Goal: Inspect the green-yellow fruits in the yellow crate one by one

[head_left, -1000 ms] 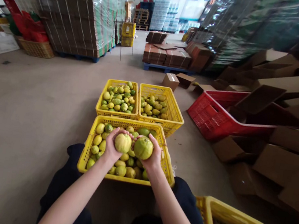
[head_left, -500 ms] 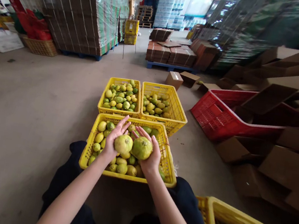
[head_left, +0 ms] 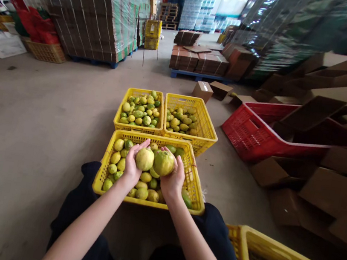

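Cupped in my left hand (head_left: 133,165) is a pale yellow-green lemon (head_left: 145,159), its fingers curled round the far side. My right hand (head_left: 173,180) holds a greener, lumpy lemon (head_left: 164,163) in the same way. The two fruits sit side by side, nearly touching, above a yellow crate (head_left: 147,203) in front of my knees. Several smaller yellow and green lemons (head_left: 115,157) lie in that crate, and my hands and forearms hide part of them.
Behind it stand two more yellow crates, the left one (head_left: 117,115) fuller of lemons than the right one (head_left: 208,124). A yellow crate (head_left: 243,251) is at my lower right. A red crate (head_left: 247,132) and cardboard boxes (head_left: 338,200) crowd the right side.
Both hands have closed more round their lemons, the fingers less stretched out. The lemons have moved up slightly and turned in the hands.
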`<state>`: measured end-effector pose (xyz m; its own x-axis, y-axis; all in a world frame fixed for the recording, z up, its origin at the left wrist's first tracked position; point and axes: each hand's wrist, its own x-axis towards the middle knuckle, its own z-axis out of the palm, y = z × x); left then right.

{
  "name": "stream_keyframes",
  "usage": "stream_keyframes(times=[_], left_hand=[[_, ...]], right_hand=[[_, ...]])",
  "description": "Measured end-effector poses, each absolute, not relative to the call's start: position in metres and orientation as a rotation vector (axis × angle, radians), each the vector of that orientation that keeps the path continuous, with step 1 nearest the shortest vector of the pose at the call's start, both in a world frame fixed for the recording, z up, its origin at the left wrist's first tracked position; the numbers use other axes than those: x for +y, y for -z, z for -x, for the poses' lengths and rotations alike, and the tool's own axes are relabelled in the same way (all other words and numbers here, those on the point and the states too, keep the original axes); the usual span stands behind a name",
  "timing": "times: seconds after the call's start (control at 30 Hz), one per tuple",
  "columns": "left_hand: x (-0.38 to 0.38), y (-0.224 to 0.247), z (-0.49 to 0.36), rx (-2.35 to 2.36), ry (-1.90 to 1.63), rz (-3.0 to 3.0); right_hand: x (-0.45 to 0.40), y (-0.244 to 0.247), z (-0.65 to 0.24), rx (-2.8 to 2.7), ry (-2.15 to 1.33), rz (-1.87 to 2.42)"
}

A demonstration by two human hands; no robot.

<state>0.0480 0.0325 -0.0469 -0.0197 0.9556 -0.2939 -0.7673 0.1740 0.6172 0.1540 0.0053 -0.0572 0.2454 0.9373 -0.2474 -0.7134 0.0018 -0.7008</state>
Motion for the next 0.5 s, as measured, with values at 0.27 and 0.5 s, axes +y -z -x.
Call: stream_keyframes(times=[0.27,0.5], left_hand=[[0.031,0.045,-0.049,0.849,-1.470,-0.292],[0.032,0.044,-0.051,0.873,-1.438,-0.285]], right_hand=[[0.010,0.070,-0.148,-0.330,-1.227,0.923],[0.009,0.073,-0.149,-0.412,-1.155,1.019]])
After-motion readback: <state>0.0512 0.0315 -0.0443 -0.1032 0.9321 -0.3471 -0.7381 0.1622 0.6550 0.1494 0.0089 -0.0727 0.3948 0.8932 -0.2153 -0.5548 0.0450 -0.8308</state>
